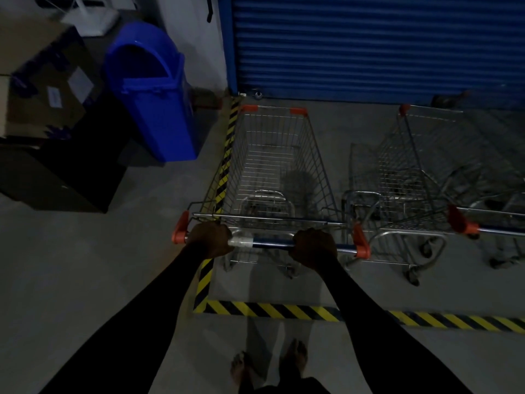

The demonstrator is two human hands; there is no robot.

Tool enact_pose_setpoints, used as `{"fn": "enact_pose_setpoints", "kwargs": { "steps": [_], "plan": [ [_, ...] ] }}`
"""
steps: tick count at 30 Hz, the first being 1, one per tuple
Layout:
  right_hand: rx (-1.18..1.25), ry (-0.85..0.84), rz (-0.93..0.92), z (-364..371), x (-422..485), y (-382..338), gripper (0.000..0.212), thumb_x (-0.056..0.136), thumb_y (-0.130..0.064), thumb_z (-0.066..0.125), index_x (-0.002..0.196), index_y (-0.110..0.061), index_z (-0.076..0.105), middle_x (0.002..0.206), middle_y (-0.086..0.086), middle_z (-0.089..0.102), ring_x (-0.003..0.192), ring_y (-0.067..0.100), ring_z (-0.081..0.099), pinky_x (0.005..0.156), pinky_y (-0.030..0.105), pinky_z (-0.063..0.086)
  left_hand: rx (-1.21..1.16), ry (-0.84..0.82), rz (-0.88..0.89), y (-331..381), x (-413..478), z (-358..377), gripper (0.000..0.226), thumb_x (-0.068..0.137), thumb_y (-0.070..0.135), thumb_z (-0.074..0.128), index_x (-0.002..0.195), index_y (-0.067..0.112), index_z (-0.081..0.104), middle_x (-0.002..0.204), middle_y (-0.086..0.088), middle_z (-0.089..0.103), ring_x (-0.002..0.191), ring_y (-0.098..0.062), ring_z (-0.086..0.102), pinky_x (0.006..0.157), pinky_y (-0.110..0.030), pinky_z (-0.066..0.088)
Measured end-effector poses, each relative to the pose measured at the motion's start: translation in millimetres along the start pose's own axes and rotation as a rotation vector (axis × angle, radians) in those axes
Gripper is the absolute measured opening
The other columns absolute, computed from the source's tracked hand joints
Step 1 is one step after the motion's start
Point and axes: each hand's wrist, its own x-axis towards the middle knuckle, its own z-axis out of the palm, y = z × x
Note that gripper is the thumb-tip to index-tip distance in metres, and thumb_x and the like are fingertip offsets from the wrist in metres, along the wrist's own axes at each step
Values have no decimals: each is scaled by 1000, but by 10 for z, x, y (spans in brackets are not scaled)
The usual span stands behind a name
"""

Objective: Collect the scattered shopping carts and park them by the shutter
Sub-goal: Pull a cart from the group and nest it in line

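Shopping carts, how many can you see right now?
3, maybe more. One cart is held by both hands, nose toward the shutter. A second stands to its right. A third is cut off at the right edge, so others may be hidden.

A big blue bin (153,92) stands on the grey floor (85,265), tilted a little, near the left wall. It has a round top with a dark hole in front. Just left of it sits a brown box (48,83) with white labels stuck on it (too blurry to read). The box rests on top of a black block (56,177), which could be a cabinet. Yellow and black tape (284,309) runs across the floor, and another strip (224,169) goes up from its left end, making a corner.
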Motion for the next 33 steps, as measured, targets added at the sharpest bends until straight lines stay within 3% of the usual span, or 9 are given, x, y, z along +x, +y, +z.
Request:
{"fn": "enact_pose_setpoints", "kwargs": {
  "steps": [6,33],
  "plan": [
    [-11,-30,-2,5,-4,68,43,84,-56,53,112,-25,64,111,5,66,106,27,61,87,38,49,-130,21,-1,34,20,52,35,85,48,55,99,19,70,101,-8,71,95,-29,67,77,-35,51],
    [-12,-28,9,17,-14,85,43,83,-56,54,109,-23,65,109,7,66,104,29,62,86,38,49,-20,41,25,75,4,76,39,90,51,49,103,19,67,103,-8,70,97,-28,67,77,-35,50]
  ]
}}
